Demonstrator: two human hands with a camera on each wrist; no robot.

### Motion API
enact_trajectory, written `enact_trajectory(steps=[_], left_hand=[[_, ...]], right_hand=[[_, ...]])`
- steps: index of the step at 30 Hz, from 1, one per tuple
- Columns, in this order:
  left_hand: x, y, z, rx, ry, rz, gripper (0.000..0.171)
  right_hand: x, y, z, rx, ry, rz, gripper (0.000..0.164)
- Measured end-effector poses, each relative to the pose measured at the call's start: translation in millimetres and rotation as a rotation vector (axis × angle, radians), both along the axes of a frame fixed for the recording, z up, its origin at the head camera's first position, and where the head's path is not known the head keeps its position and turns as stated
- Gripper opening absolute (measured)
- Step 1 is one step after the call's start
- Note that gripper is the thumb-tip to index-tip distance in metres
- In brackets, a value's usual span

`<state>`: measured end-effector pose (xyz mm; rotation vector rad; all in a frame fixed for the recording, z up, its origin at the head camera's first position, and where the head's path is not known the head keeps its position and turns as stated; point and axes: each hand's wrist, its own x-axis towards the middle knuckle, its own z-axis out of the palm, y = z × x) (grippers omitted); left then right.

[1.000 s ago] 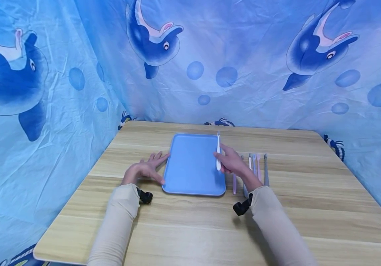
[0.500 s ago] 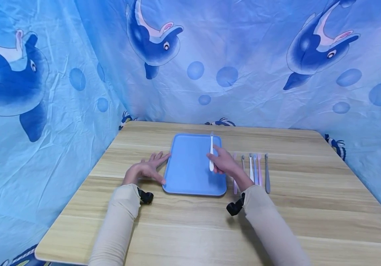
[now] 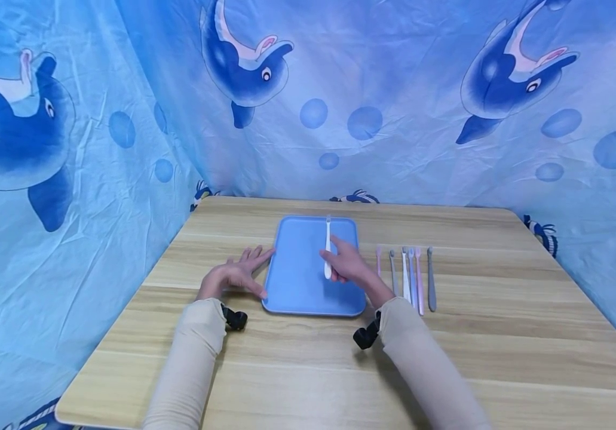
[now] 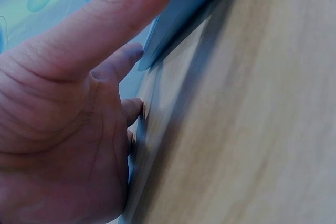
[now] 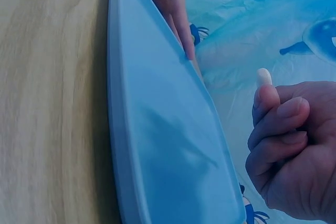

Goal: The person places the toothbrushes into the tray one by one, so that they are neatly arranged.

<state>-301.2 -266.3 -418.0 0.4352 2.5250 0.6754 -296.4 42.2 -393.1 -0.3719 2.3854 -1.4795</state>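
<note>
A white toothbrush point(image 3: 328, 251) is pinched in my right hand point(image 3: 346, 260), held above the blue tray point(image 3: 299, 286) with its bristle end pointing away from me. In the right wrist view only the rounded white handle end of the toothbrush point(image 5: 264, 76) pokes out past the curled fingers, and a shadow falls on the tray. My left hand point(image 3: 236, 276) has its fingers spread, with thumb and forefinger touching the tray's left edge. Seen from the left wrist, the thumb point(image 4: 105, 24) reaches over to the tray's side point(image 4: 181, 11).
Right of the tray several toothbrushes lie in a row on the wooden table point(image 3: 308, 370), among them a pink toothbrush point(image 3: 419, 280) and a dark grey toothbrush point(image 3: 431, 280). A blue curtain printed with dolphins point(image 3: 264, 137) hangs behind the table.
My right hand has moved left with the white toothbrush, from the tray's right edge to over its middle. More of the toothbrush row now shows. My left hand stays at the tray.
</note>
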Motion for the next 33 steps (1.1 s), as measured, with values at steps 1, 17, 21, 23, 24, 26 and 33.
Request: enact_trajectory(steps=[1,17,21,23,24,26,33], left_hand=[[-0.1,0.2,0.4,-0.001,0.001,0.001,0.133],[0.0,2.5,1.7,0.000,-0.001,0.004,0.133],[0.0,3.4,2.2,-0.001,-0.005,0.012,0.133],[0.0,3.7,2.3,-0.005,-0.007,0.016,0.134],[0.0,3.9,2.3,-0.005,-0.008,0.018,0.134],[-0.3,4.1,2.3,-0.006,-0.009,0.020,0.134],[-0.9,3.5,2.2,-0.004,-0.008,0.015,0.134]], right_hand=[[0.0,-1.5,-0.2,-0.001,0.002,0.003,0.069],[-1.0,-25.6,-7.2,-0.015,-0.007,0.039,0.068],[-1.7,-31.6,-8.4,-0.018,-0.005,0.040,0.067],[-2.2,-34.7,-9.1,-0.021,-0.001,0.045,0.066],[-2.4,-36.3,-9.5,-0.019,0.002,0.049,0.066],[-2.5,-39.3,-10.1,-0.017,0.006,0.055,0.066],[-1.8,-47.3,-12.8,-0.020,-0.007,0.064,0.067]])
